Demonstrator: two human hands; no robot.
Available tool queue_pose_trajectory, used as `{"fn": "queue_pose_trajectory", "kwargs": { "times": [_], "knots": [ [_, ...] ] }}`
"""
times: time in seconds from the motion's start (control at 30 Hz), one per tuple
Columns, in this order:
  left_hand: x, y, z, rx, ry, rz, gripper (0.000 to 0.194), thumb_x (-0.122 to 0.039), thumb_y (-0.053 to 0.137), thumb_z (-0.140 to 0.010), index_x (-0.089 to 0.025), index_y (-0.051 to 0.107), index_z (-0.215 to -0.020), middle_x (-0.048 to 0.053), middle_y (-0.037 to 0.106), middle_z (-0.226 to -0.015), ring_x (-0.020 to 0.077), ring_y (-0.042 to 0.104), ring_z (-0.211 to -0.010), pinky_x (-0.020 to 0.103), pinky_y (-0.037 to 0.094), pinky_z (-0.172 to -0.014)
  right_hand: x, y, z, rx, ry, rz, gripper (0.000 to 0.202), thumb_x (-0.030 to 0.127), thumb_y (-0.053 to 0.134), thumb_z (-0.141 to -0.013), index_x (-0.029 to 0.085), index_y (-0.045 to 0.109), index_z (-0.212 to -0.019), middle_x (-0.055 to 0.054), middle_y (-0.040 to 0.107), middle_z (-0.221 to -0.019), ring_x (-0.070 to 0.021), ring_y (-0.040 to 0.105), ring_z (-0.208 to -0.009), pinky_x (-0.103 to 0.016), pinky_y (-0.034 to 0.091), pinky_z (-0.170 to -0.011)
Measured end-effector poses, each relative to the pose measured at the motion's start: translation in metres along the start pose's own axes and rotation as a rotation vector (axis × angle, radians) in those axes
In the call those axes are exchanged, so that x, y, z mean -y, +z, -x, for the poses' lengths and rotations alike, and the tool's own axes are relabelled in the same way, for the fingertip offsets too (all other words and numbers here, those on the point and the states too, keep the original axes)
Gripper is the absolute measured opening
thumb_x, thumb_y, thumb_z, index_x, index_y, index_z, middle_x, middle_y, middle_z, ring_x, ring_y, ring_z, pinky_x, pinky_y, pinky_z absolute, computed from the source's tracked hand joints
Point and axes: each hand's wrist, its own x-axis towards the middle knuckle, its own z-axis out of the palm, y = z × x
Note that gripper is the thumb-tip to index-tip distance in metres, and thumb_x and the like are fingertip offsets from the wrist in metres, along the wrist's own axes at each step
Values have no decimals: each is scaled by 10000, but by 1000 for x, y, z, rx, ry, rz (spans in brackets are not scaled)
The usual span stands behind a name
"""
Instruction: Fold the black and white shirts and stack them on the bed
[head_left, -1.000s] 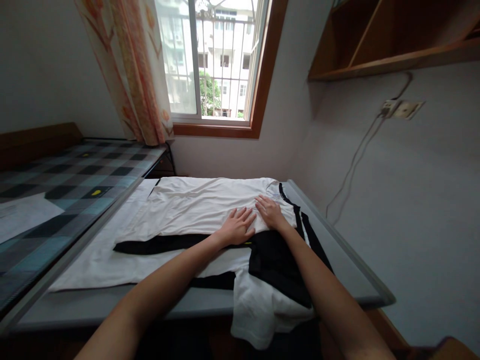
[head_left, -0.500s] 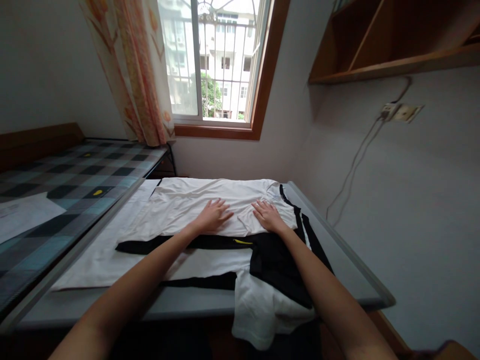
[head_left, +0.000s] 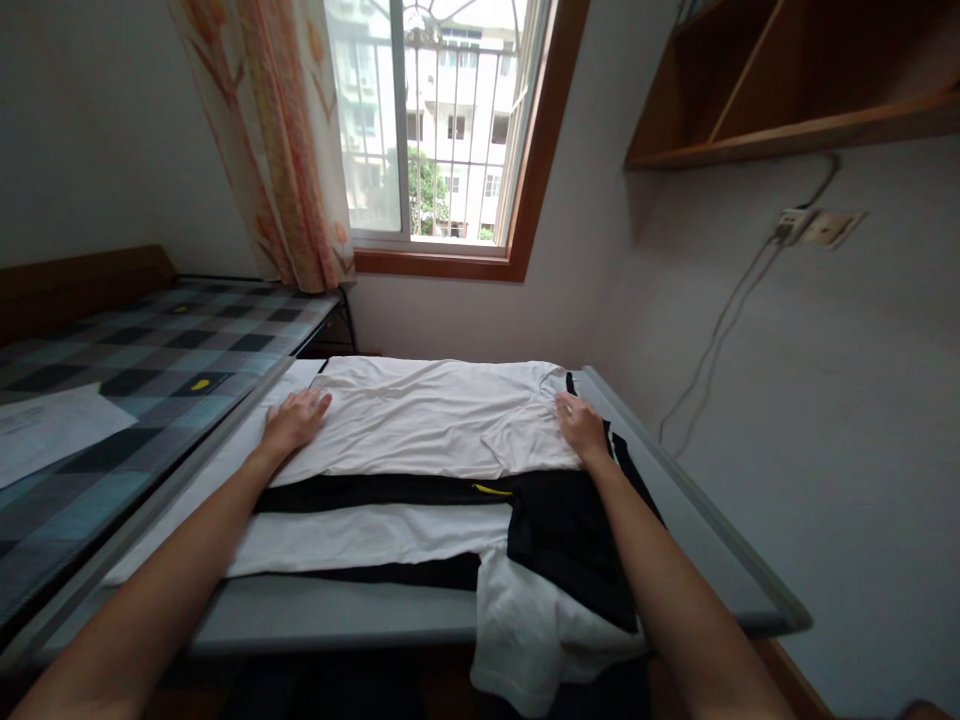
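Observation:
A white shirt (head_left: 442, 415) lies spread and slightly wrinkled on top of black and white garments. My left hand (head_left: 296, 418) rests on its left end, fingers spread. On its right end, by the dark collar, lies my right hand (head_left: 577, 425), with its fingers extended flat and close to each other. Below the white shirt shows a black garment (head_left: 566, 535) with a small yellow strip. Another white garment (head_left: 517, 630) has a sleeve hanging over the table's front edge.
The grey table (head_left: 337, 615) has a raised rim. At the left is a checked mattress (head_left: 247, 340) with a paper (head_left: 60, 425) on it. Behind are a curtain (head_left: 281, 150) and a window; a wooden shelf (head_left: 795, 130) and a socket (head_left: 795, 226) are on the right wall.
My hands have moved apart over the white shirt, the left one far to its left end, the right one a little right to its collar end. The view has shifted slightly.

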Motion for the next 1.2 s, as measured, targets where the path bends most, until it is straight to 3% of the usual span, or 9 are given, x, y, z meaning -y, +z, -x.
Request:
{"fn": "queue_pose_trajectory", "kwargs": {
  "times": [0.1,0.2,0.37,0.73,1.2],
  "knots": [
    [-5,1,0,51,-39,14,757,-668,236,-909,-227,322,-1518,134,247,-1597,392,236,-1435,686,200,-1080,-24,-4,-2,20,120,60,495,374,279,-1006,156,596,-1318,-135,558,-1396,-266,494,-1293,-398,380,-1054],
    [-9,2,1,69,-36,11,792,-696,238,-880,-248,294,-1531,125,228,-1605,399,224,-1436,696,191,-1073,-34,-2,1,121,125,116,528,424,254,-1006,185,566,-1358,-136,541,-1412,-285,498,-1273,-431,382,-1037],
    [-7,1,3,55,-49,-2,794,-696,234,-874,-252,301,-1529,131,266,-1591,392,259,-1419,673,202,-1078,-26,1,10,107,150,249,573,521,292,-972,206,573,-1360,-113,505,-1445,-357,433,-1252,-539,328,-1030],
    [-4,0,17,50,-48,-23,780,-683,226,-885,-250,298,-1530,139,272,-1586,377,271,-1414,655,206,-1082,-24,-8,20,111,115,291,578,537,308,-953,217,619,-1321,-141,540,-1362,-339,474,-1142,-485,372,-959],
    [9,-3,49,48,-24,-51,752,-656,246,-897,-255,292,-1532,136,283,-1582,374,276,-1417,651,200,-1092,-19,-24,57,133,134,305,580,529,303,-961,194,617,-1316,-126,521,-1386,-334,492,-1150,-454,375,-960]
  ]
}}
